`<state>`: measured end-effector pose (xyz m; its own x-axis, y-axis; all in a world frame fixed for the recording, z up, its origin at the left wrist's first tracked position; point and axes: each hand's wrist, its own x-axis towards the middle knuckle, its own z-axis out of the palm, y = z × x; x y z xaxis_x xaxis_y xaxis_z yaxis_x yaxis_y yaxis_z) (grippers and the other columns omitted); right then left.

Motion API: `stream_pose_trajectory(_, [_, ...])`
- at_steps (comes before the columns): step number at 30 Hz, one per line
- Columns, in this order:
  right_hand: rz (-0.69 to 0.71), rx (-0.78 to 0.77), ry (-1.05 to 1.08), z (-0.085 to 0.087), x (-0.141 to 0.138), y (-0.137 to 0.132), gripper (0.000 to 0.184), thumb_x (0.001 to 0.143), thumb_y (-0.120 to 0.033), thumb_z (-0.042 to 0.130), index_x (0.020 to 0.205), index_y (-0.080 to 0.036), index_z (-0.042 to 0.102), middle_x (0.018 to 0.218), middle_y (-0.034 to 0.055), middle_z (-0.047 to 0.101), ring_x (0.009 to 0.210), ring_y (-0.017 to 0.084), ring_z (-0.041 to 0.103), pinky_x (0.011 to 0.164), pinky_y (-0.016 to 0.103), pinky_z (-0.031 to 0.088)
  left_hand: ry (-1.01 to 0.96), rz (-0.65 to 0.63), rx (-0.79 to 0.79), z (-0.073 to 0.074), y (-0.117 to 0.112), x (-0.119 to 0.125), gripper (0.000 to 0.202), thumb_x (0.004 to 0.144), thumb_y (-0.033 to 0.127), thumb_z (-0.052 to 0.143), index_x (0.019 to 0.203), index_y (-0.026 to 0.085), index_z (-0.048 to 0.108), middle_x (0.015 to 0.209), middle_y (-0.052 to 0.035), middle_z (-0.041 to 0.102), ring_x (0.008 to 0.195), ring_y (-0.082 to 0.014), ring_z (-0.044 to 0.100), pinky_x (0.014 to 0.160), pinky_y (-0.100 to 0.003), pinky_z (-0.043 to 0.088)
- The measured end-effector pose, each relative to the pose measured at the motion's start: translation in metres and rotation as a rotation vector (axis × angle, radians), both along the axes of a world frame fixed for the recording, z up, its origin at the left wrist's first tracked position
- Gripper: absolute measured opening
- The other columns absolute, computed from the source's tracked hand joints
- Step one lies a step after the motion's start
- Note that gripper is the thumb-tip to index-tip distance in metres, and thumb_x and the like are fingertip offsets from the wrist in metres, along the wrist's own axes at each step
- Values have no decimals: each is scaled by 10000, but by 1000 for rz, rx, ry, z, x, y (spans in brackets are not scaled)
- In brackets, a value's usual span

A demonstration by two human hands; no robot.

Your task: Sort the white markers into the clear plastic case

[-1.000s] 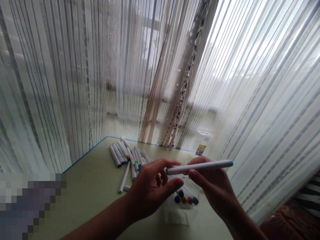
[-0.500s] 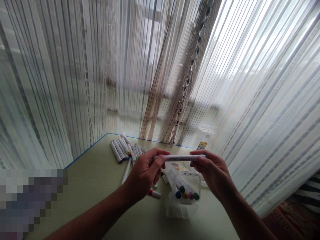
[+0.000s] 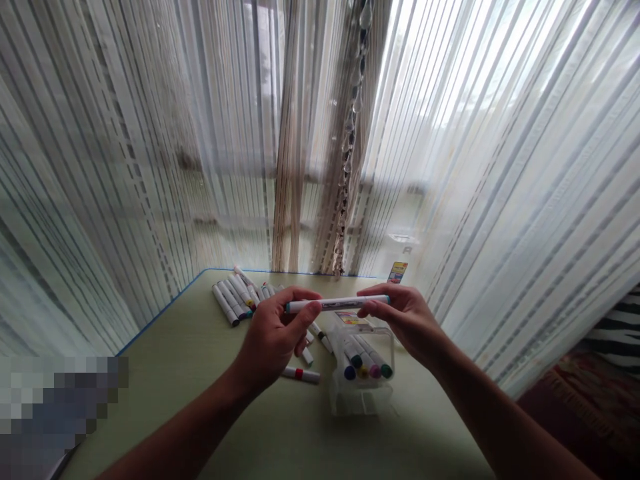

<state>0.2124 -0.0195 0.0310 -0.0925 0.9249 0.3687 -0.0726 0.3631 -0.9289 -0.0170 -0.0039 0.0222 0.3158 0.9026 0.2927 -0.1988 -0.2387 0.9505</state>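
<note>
A white marker (image 3: 338,304) with teal ends is held level above the table, one end in each hand. My left hand (image 3: 273,339) pinches its left end between thumb and fingers. My right hand (image 3: 406,320) pinches the right end. Below the marker stands a clear plastic box (image 3: 361,383) holding several markers with coloured caps. A row of white markers (image 3: 234,300) lies at the far left of the table. One marker with a red band (image 3: 301,375) lies loose just under my left hand.
The pale green table (image 3: 200,373) has a blue edge and sits in a corner of sheer striped curtains (image 3: 150,167). A small yellow label (image 3: 397,272) stands at the back. Zebra-striped and red fabric (image 3: 605,373) lies at the right.
My left hand has closed on the marker's left end, so both hands now hold it. The marker has come down to level, and the view has shifted left.
</note>
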Motion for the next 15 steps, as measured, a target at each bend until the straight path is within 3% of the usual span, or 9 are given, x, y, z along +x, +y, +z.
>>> stream_pose_trajectory(8, [38, 31, 43, -2, 3, 4, 204, 789, -310, 820, 945, -178, 826, 778, 75, 799, 731, 174, 741, 716, 265, 547, -107, 41, 19, -1, 1, 3, 263, 879, 344, 697, 1017, 136, 615, 695, 25, 622, 425, -61, 466, 376, -193, 428])
stream_pose_trajectory(15, [26, -6, 64, -1, 0, 3, 206, 726, -278, 877, 906, -196, 822, 761, 59, 793, 697, 178, 744, 676, 275, 568, -75, 32, 37, -1, -2, 2, 224, 870, 268, 699, 1023, 120, 627, 707, 17, 647, 439, -55, 484, 403, -191, 450])
